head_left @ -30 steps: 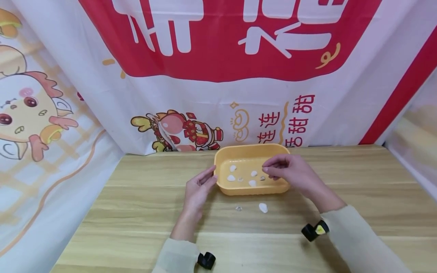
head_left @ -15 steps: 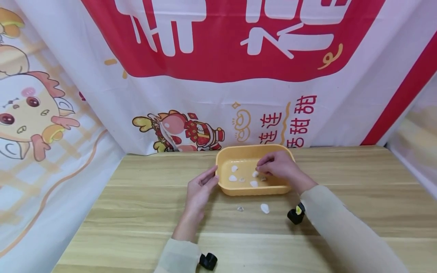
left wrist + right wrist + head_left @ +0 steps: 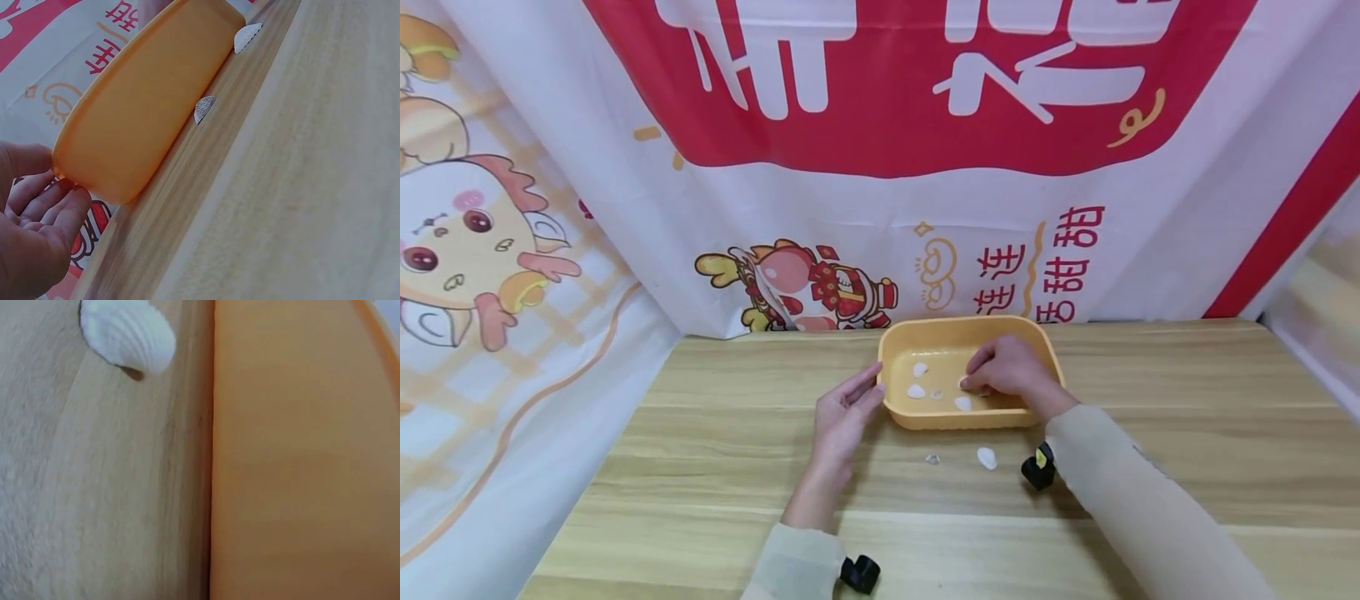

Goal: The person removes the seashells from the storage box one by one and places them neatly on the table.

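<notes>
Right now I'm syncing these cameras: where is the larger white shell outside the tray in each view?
Head: white shell, below and right of centre.
Left wrist: white shell, near the top edge, right of centre.
Right wrist: white shell, top left.
Shared landmark: the orange tray, beside it in all three.

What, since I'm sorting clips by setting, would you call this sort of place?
Probably a small, makeshift recording corner indoors, though the wider room is out of view. Printed cloth hangs behind and beside a plain wooden table, and a black device sits by each sleeve.
</notes>
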A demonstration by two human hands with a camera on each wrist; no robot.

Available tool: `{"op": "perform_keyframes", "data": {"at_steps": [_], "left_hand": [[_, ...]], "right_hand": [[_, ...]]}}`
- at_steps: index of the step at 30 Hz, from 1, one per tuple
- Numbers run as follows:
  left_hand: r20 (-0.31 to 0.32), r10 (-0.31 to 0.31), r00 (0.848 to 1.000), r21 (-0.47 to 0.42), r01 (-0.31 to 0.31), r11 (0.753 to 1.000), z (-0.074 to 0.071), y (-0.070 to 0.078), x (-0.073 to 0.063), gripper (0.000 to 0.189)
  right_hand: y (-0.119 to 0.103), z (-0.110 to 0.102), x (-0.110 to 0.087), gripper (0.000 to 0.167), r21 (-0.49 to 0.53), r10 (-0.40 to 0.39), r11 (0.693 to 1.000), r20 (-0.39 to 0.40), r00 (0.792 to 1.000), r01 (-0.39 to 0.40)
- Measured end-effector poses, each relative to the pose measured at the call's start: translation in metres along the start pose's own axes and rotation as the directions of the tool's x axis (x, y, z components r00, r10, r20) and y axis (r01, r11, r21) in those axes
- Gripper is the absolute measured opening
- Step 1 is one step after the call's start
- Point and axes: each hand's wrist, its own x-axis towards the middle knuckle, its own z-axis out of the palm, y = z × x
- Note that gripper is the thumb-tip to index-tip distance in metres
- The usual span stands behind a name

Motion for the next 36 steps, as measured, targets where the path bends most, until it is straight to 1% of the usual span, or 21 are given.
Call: {"op": "perform_keyframes", "data": {"at_steps": [2, 7, 26, 36], "left_hand": [[-0.005, 0.003, 1.0, 0.001, -0.003, 1.0, 0.0002, 0.0005, 0.0002, 0.04], [-0.01, 0.005, 1.0, 0.001, -0.005, 1.0, 0.0008, 0.0003, -0.0003, 0.04], [-0.005, -0.002, 1.0, -0.001, 0.002, 1.0, -0.0003, 0.0004, 0.0009, 0.039], [-0.007, 0.003, 1.0, 0.003, -0.003, 1.0, -0.0001, 0.0004, 0.0004, 0.039]], "right_hand": [[-0.0017, -0.0001, -0.0001, 0.018, -0.024, 0.003, 1.0, 0.002, 1.0, -0.003], [-0.0026, 0.0007, 0.0, 0.016, -0.041, 0.01, 0.999, 0.013, 1.0, -0.01], [-0.0029, 0.0015, 0.0018, 0.015, -0.062, 0.013, 0.998, 0.018, 1.0, -0.012], [-0.0057, 0.0012, 0.0002, 0.015, -0.098, 0.008, 0.995, 0.017, 1.0, -0.006]]}}
